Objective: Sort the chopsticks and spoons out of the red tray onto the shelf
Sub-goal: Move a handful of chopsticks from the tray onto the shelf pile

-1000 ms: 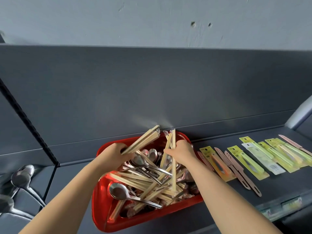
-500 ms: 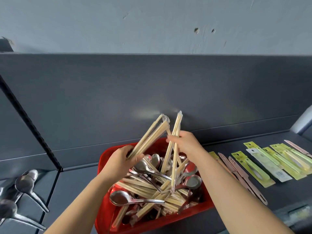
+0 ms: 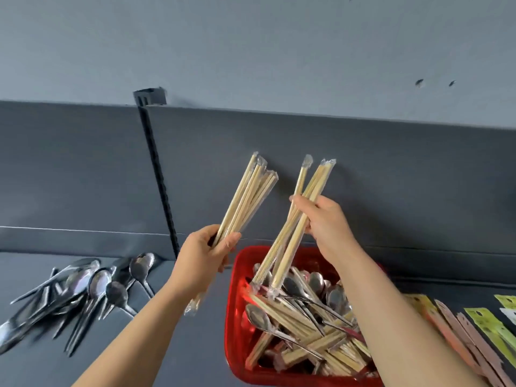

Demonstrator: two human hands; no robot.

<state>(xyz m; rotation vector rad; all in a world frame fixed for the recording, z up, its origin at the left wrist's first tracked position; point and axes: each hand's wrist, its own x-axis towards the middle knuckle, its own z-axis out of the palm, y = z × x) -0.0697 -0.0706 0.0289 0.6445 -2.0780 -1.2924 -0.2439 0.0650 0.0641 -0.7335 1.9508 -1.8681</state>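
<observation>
Left hand grips one wrapped chopstick bundle left of the red tray. Right hand grips a second bundle over the tray. We hold both higher than before. Print on the packets is unreadable.

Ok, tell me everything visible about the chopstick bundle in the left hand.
The chopstick bundle is several pale wooden pairs, each in a clear plastic sleeve with crimped ends. It is held in the air, tilted up and to the right. The left hand holds it below the middle, fingers curled round it. The lower ends poke out under the grip, above the shelf and left of the red tray. Nothing else touches it.
</observation>
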